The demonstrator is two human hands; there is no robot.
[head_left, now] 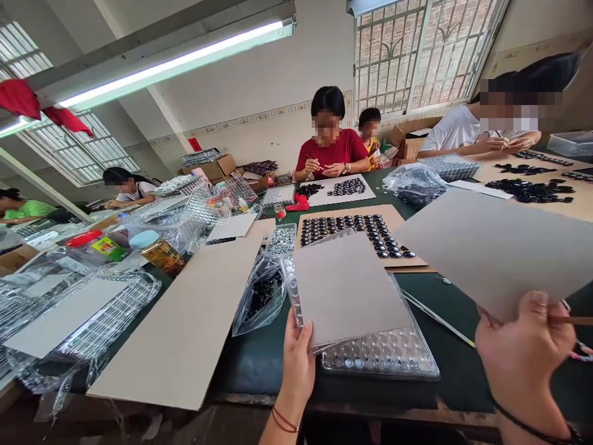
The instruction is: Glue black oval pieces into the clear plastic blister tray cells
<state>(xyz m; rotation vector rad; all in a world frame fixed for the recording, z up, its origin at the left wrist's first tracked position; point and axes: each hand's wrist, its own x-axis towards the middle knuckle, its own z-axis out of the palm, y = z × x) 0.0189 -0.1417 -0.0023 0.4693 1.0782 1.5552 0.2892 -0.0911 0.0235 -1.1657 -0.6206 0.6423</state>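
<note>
Between left fingers [305,335]: grey card [349,287].

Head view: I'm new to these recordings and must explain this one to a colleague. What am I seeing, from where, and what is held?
No machine here: these are a person's two bare hands, filmed by a camera worn on that person's head, looking forward and down. The left hand holds a grey sheet together with a clear tray partly under it. The right hand holds up another grey sheet. On the dark green table lie a second clear tray, a long pale board, a clear bag of black pieces, and a brown board with rows of black oval pieces. Other people are around the table.
</note>
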